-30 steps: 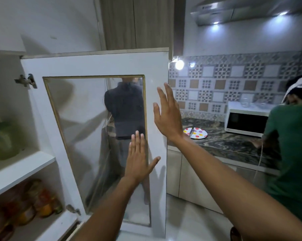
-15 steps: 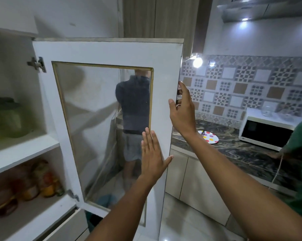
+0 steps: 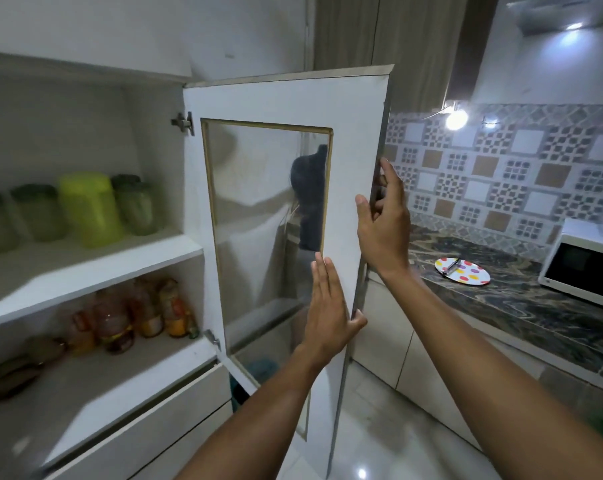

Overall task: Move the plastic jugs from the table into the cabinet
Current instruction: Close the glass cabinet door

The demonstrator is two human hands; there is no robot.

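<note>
The white cabinet [image 3: 85, 268] stands open on the left. On its upper shelf a lime-green plastic jug [image 3: 88, 209] stands among several pale green jugs with dark lids [image 3: 135, 206]. The cabinet door [image 3: 282, 102], white with a glass pane, is swung out toward me. My right hand [image 3: 385, 223] grips the door's free edge, fingers wrapped behind it. My left hand [image 3: 329, 306] lies flat against the door's lower face, fingers together and thumb spread.
Bottles and jars [image 3: 137, 313] fill the lower shelf. A marble counter [image 3: 522, 306] runs along the right with a dotted plate [image 3: 463, 270] and a white microwave [image 3: 584, 268]. A bright bulb [image 3: 456, 118] hangs by the tiled wall. White floor lies below.
The door has swung further round, showing more of the shelves and jugs. My right hand moved onto the door's edge and took hold of it. My left hand stayed flat on the door.
</note>
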